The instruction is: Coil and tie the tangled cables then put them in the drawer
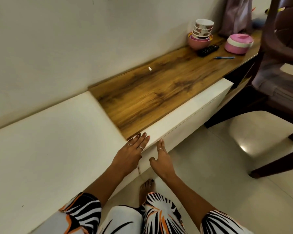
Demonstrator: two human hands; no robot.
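Observation:
A long white drawer front (189, 114) runs along the near edge of the wood-grain tabletop (156, 92); its right end stands out a little from the table frame. My left hand (132, 152) rests flat with straight fingers on the top edge of the drawer front at its left end. My right hand (161, 159) is just below and to the right, fingers extended against the drawer's face, thumb spread. No cables are in view.
Stacked bowls (201, 34), a black remote (208, 50), a blue pen (224, 57) and a pink-and-white container (238, 43) sit at the table's far end. A small white bit (150, 68) lies mid-table. A dark chair (277, 68) stands at right. A white surface (49, 141) extends left.

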